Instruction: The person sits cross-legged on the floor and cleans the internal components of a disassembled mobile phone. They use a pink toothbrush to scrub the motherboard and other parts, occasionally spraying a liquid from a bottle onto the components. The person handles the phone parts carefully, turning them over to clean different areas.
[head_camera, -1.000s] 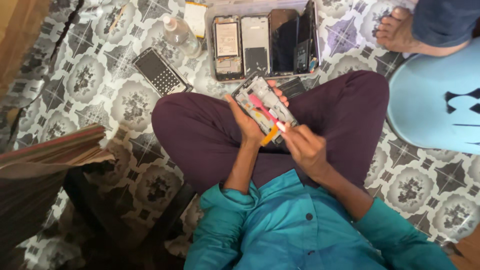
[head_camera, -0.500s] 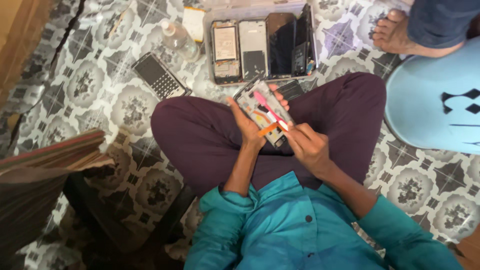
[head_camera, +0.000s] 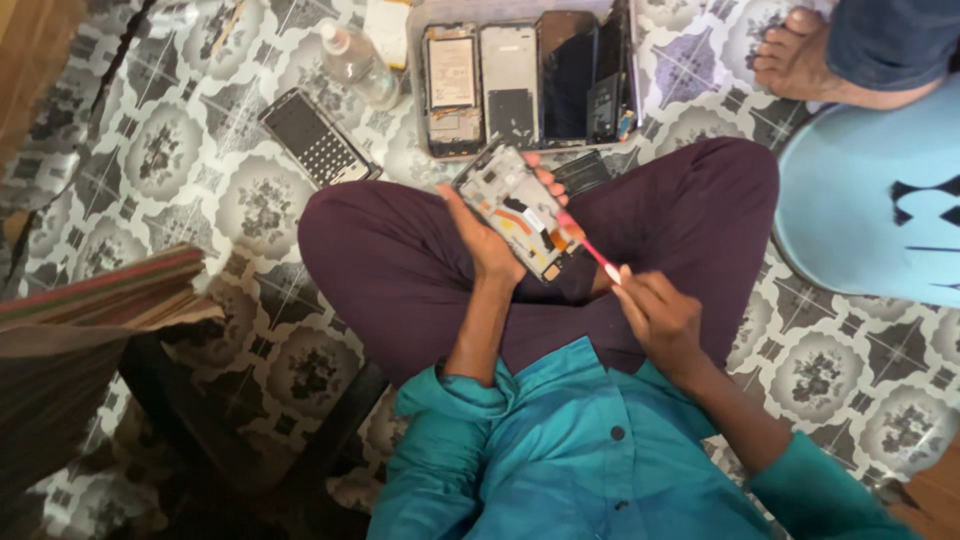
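Hands worked over the lap of a person seated cross-legged on a patterned tile floor (head_camera: 180, 170). Left hand (head_camera: 490, 245) cradled an opened phone (head_camera: 518, 210) from beneath, fingers curled up around its long edges so that the exposed inner side faced upward, tilted toward the camera. Right hand (head_camera: 660, 315) pinched a slim pink-handled tool (head_camera: 590, 252) between thumb and closed fingers, its tip resting at the lower corner of the phone. The phone sat just above the knees, clear of the floor.

Judged from its thin frame and bare circuitry, the phone was light and stiff but fragile; the sound grip appeared to be along the rim, away from the boards and ribbon cables in the middle.

On the floor beyond the knees stood a clear tray (head_camera: 420, 80) holding several more dismantled phones and panels; a small clear bottle (head_camera: 355, 65) and a dark keypad-like device (head_camera: 315, 138) lay to its side. Another person's bare foot (head_camera: 800, 60) rested at the upper corner, beside a pale blue round object (head_camera: 860, 210).
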